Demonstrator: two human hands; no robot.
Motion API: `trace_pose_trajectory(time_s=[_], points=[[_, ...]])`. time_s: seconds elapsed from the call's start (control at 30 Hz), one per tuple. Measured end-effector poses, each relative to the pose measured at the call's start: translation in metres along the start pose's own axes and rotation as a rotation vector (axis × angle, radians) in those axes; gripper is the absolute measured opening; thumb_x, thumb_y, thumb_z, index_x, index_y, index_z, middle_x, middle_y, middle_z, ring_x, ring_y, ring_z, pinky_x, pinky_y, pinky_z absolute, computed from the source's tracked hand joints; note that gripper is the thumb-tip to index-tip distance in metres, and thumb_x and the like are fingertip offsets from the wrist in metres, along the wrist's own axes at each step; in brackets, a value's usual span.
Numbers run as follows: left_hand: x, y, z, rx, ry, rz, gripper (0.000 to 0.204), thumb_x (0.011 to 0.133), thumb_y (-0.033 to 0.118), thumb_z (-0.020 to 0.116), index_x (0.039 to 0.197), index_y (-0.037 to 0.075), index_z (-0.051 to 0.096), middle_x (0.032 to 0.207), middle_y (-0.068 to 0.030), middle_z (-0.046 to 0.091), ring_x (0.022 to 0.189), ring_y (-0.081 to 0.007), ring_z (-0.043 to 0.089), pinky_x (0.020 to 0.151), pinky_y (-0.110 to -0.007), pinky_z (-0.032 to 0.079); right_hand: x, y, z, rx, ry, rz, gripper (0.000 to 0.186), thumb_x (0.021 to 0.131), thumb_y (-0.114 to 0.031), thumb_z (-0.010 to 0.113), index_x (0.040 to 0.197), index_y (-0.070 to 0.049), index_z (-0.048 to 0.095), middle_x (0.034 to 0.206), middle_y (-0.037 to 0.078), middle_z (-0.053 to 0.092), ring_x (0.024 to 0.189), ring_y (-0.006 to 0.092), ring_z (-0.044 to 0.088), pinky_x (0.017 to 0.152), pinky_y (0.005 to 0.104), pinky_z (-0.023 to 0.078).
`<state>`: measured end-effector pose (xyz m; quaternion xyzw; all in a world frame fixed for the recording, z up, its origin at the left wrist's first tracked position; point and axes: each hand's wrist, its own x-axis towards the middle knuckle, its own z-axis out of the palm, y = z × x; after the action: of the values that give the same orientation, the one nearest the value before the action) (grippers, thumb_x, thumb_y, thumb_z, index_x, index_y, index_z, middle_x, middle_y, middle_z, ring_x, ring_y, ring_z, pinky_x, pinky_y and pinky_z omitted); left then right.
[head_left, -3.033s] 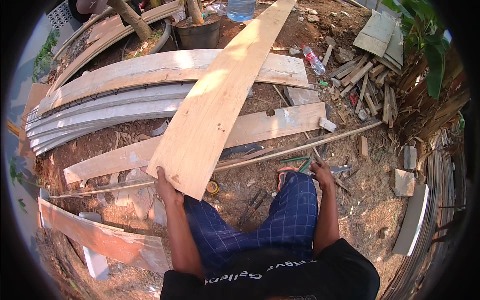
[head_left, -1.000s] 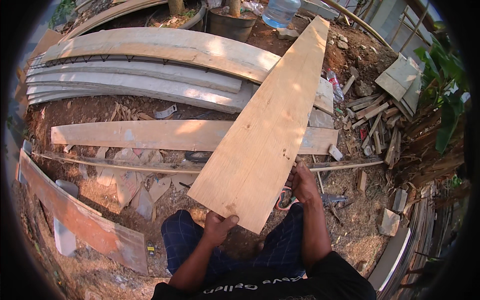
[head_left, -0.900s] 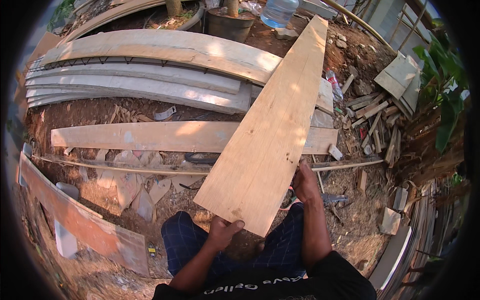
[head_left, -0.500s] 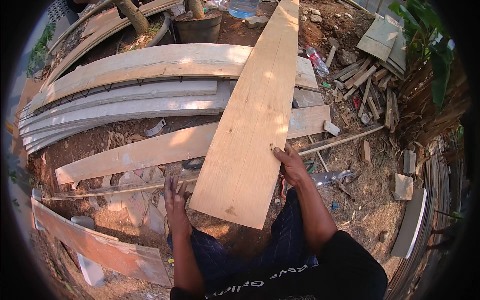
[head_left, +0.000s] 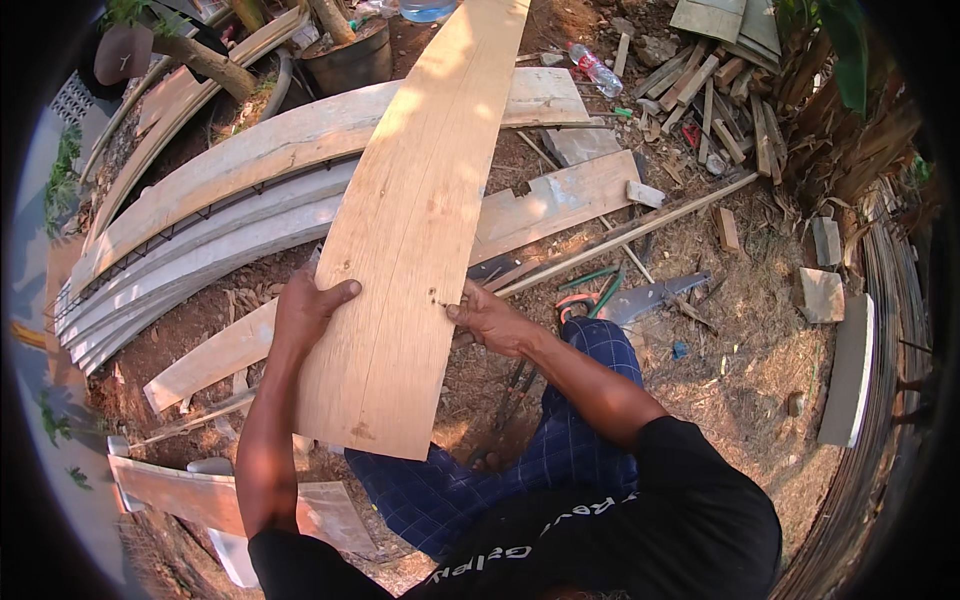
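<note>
A long pale wooden board (head_left: 400,250) slants up and away in front of me, its near end above my lap. Gripping its left edge is my left hand (head_left: 312,305), thumb on the top face and fingers hidden beneath. My right hand (head_left: 490,318) pinches the right edge by a small dark knot, thumb on top. A fine crack runs lengthwise along the board. Right of my knee, a handsaw (head_left: 650,297) with an orange handle lies on the ground beside a green-handled tool (head_left: 605,290).
Long planks (head_left: 230,150) and grey-white slabs (head_left: 200,255) are stacked at left. Another plank (head_left: 560,205) and a thin strip (head_left: 640,230) lie under the held board. Scrap wood (head_left: 700,85), a plastic bottle (head_left: 595,70) and a potted tree (head_left: 350,60) are farther off. An orange-brown board (head_left: 190,492) lies near left.
My left hand, earlier apart from the board with fingers raised, now holds its left edge. The board has shifted left in view, and my right hand keeps its hold.
</note>
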<state>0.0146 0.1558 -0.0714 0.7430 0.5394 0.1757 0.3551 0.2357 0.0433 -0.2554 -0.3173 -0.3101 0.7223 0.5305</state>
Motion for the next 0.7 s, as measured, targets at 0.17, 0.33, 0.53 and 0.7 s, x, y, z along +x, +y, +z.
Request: trace_pose_trajectory(time_s=[0.17, 0.33, 0.53, 0.7], points=[[-0.108, -0.001, -0.118, 0.533, 0.266, -0.021, 0.048, 0.073, 0.022, 0.089, 0.106, -0.002, 0.065, 0.084, -0.0207, 0.074, 0.071, -0.0313, 0.072, 0.067, -0.04, 0.054, 0.012, 0.01, -0.024, -0.254, -0.055, 0.14, 0.075, 0.103, -0.037, 0.063, 0.16, -0.008, 0.025, 0.136, 0.014, 0.06, 0.112, 0.0198, 0.066, 0.08, 0.037, 0.062], [-0.287, -0.07, -0.218, 1.229, 0.584, 0.049, 0.055, 0.075, 0.025, 0.088, 0.12, 0.006, 0.062, 0.082, -0.0128, 0.07, 0.072, -0.0342, 0.068, 0.062, -0.044, 0.052, 0.037, -0.054, -0.076, -0.132, 0.361, -0.05, 0.061, 0.105, -0.032, 0.06, 0.156, -0.01, 0.034, 0.131, 0.012, 0.064, 0.104, 0.0193, 0.068, 0.082, 0.0332, 0.06], [-0.449, -0.146, -0.213, 1.569, 0.53, -0.128, 0.044, 0.094, 0.019, 0.073, 0.137, 0.017, 0.063, 0.085, -0.0131, 0.065, 0.077, -0.035, 0.062, 0.071, -0.044, 0.051, 0.068, -0.128, -0.078, 0.248, 0.333, -0.36, 0.085, 0.099, -0.054, 0.061, 0.158, -0.009, 0.021, 0.144, 0.019, 0.048, 0.111, 0.0271, 0.062, 0.087, 0.0454, 0.06], [-0.518, -0.208, -0.161, 1.592, 0.803, -0.218, 0.052, 0.088, 0.001, 0.058, 0.139, 0.012, 0.06, 0.096, -0.017, 0.067, 0.078, -0.037, 0.063, 0.065, -0.049, 0.051, 0.12, -0.136, -0.07, 0.28, 0.315, -0.289, 0.105, 0.091, -0.067, 0.065, 0.162, -0.01, 0.012, 0.156, 0.027, 0.026, 0.123, 0.0376, 0.057, 0.089, 0.0563, 0.059]])
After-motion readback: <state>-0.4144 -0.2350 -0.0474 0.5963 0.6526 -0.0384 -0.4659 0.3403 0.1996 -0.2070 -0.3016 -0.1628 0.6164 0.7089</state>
